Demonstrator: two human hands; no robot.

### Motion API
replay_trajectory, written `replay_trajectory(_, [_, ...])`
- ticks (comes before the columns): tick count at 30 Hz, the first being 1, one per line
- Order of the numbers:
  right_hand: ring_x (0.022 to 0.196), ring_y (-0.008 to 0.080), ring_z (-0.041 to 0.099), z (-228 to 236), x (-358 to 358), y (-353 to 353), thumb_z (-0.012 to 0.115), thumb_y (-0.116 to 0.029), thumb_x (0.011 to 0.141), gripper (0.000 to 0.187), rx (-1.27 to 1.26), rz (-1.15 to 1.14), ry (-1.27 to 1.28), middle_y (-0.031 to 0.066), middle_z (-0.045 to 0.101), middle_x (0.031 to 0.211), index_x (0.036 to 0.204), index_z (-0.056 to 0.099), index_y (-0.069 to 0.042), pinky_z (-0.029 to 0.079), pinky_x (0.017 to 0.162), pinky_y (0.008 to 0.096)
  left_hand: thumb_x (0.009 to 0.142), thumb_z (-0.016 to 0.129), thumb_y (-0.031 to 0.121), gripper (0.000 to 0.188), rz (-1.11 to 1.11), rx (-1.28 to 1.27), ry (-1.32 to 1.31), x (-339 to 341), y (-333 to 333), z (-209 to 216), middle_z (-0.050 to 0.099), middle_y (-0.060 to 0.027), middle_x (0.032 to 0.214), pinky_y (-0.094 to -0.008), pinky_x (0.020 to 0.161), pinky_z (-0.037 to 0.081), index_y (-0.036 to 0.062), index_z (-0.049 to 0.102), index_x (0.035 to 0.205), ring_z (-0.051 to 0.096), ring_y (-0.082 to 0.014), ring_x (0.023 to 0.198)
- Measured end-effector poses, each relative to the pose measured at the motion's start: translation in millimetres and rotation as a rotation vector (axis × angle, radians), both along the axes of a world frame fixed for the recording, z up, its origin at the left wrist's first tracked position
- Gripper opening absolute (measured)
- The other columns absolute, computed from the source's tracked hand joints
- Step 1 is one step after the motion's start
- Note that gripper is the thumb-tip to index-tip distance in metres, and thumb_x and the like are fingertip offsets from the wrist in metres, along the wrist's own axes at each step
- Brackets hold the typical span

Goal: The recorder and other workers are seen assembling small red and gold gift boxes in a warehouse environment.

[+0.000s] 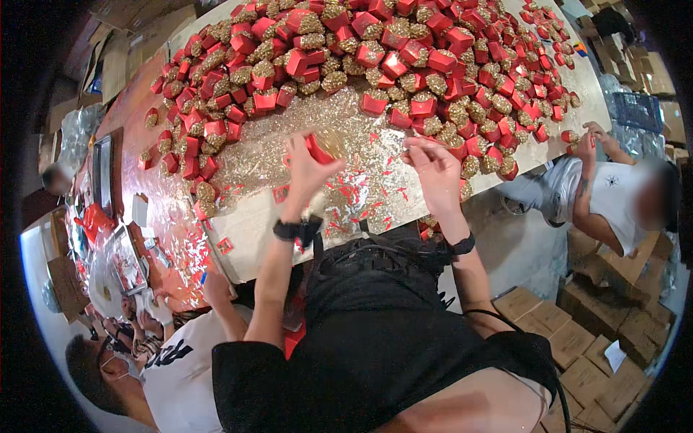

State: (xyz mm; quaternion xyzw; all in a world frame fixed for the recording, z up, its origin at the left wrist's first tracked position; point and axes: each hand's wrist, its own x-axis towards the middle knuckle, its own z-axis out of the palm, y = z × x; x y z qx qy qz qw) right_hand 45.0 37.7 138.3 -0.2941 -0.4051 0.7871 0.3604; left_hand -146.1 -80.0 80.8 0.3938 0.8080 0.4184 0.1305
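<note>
My left hand (307, 175) is closed around a small red piece with a gold, glittery top (320, 149), held just above the table. The gold part is blurred. To its right, my right hand (438, 172) has thumb and fingers drawn together in a pinch. Whatever may be between those fingertips is too small to make out. Beneath both hands the table (249, 245) carries gold glitter and scattered red scraps (350, 189). Beyond them rises a large heap of similar red-and-gold pieces (404, 54), its near edge close to my right fingertips.
A person in a white shirt (613, 191) works at the table's right side; another (191, 368) sits close at my left. Red and white scraps cover the left table (177, 260), where a dark-framed tray (103, 173) lies. Cardboard boxes (570, 339) stand at lower right.
</note>
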Motion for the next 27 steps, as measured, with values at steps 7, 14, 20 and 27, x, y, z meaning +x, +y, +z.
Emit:
replay_trajectory(7, [0.083,0.0094,0.058,12.2,-13.6,-28.5,0.064,0.000,0.076,0.019,0.233,0.175,-0.238,0.0058,0.062,0.094,0.095,0.061,0.002,0.047,0.074,0.0220,0.052,0.078,0.012,0.074,-0.076,0.236,-0.164,70.2,-27.9,70.4,0.045,-0.0158,0.110,-0.0358,0.086,0.041,-0.0006,0.038,0.113,0.048,-0.0279,0.104])
replay_trajectory(14, [0.086,0.0119,0.058,11.5,-12.9,-47.0,0.062,0.002,0.078,0.014,0.289,0.179,-0.172,0.0090,0.063,0.094,0.092,0.062,0.003,0.048,0.078,0.0246,0.051,0.078,0.010,0.074,-0.062,0.242,-0.010,74.5,-46.6,68.2,0.045,-0.0161,0.109,-0.0372,0.086,0.040,0.0007,0.036,0.112,0.047,-0.0308,0.102])
replay_trajectory(20, [0.084,0.0138,0.059,8.5,-5.4,-50.6,0.059,0.008,0.076,0.008,0.316,0.208,-0.213,0.0100,0.063,0.093,0.084,0.061,0.004,0.050,0.076,0.0258,0.050,0.078,0.010,0.076,-0.053,0.295,0.005,83.3,-55.5,61.9,0.045,-0.0161,0.109,-0.0379,0.086,0.040,0.0020,0.037,0.113,0.047,-0.0321,0.102])
replay_trajectory(27, [0.077,0.0125,0.059,9.1,15.4,-39.4,0.049,0.016,0.074,0.013,0.316,0.413,-0.293,0.0095,0.062,0.085,0.076,0.058,0.006,0.050,0.070,0.0238,0.047,0.077,0.006,0.077,-0.256,0.294,0.107,85.3,-60.0,57.5,0.047,-0.0148,0.109,-0.0373,0.084,0.042,0.0050,0.037,0.114,0.049,-0.0300,0.101])
